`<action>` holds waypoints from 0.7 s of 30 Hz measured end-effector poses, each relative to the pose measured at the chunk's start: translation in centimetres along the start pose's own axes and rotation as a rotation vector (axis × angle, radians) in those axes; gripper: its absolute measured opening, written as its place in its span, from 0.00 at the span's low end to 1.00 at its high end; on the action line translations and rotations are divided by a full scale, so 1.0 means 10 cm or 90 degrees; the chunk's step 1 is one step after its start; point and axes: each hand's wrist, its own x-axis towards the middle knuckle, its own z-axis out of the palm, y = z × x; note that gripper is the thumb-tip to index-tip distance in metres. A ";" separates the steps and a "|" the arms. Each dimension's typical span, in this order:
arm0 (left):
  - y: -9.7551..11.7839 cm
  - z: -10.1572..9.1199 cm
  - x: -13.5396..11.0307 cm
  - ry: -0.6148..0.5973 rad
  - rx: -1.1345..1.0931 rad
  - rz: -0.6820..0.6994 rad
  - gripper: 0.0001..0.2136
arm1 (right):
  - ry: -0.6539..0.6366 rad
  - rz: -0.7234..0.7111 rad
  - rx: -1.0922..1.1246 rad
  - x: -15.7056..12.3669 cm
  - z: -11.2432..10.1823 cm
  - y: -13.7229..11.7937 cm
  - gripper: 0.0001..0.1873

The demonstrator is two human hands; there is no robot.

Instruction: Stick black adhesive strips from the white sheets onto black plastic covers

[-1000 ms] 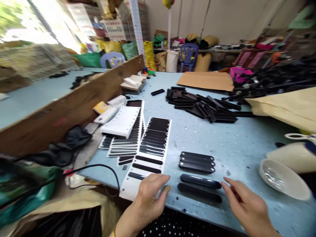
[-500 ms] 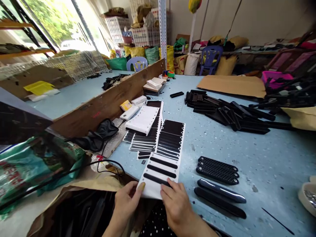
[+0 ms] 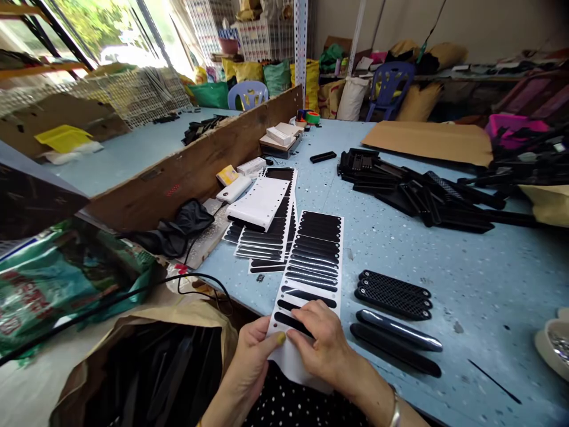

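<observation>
A long white sticker sheet (image 3: 296,367) with rows of black strips lies over the table's near edge, its bare lower end hanging down toward my lap. My left hand (image 3: 255,353) grips the sheet's left edge, thumb on top. My right hand (image 3: 324,341) is closed over the lower strips, its thumb and fingertips at the lowest black strip (image 3: 291,321). Whether that strip is lifted from the backing is hidden. To the right lie several black textured handle pieces (image 3: 393,295) and two smooth black handle pieces (image 3: 395,344).
More sticker sheets (image 3: 262,243) are stacked to the left, a curled white sheet (image 3: 260,201) on top. Black parts (image 3: 413,190) are heaped farther back. A wooden divider (image 3: 195,154) borders the table's left. An open bag of black pieces (image 3: 155,367) stands at lower left; a thin black rod (image 3: 493,381) lies right.
The sheet has slid toward me, with more of its lower end over the edge. My hands have come closer together, and the right fingers have closed at the lowest strip.
</observation>
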 end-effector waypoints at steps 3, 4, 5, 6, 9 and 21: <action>0.02 0.03 0.03 -0.004 0.015 0.012 0.12 | -0.042 0.060 0.073 0.03 0.01 0.05 0.10; 0.02 0.04 0.03 -0.007 0.018 0.013 0.12 | -0.050 0.081 0.104 0.04 -0.01 0.05 0.10; 0.03 0.04 0.04 -0.010 0.019 0.012 0.12 | -0.056 0.099 0.129 0.05 -0.02 0.05 0.09; 0.03 0.05 0.04 -0.014 0.020 0.012 0.12 | -0.059 0.111 0.146 0.05 -0.04 0.05 0.09; 0.03 0.05 0.06 -0.022 0.025 0.014 0.11 | -0.063 0.118 0.147 0.06 -0.06 0.02 0.11; 0.06 -0.11 0.11 0.046 0.149 0.032 0.18 | 0.131 0.390 0.463 0.30 -0.31 -0.12 0.19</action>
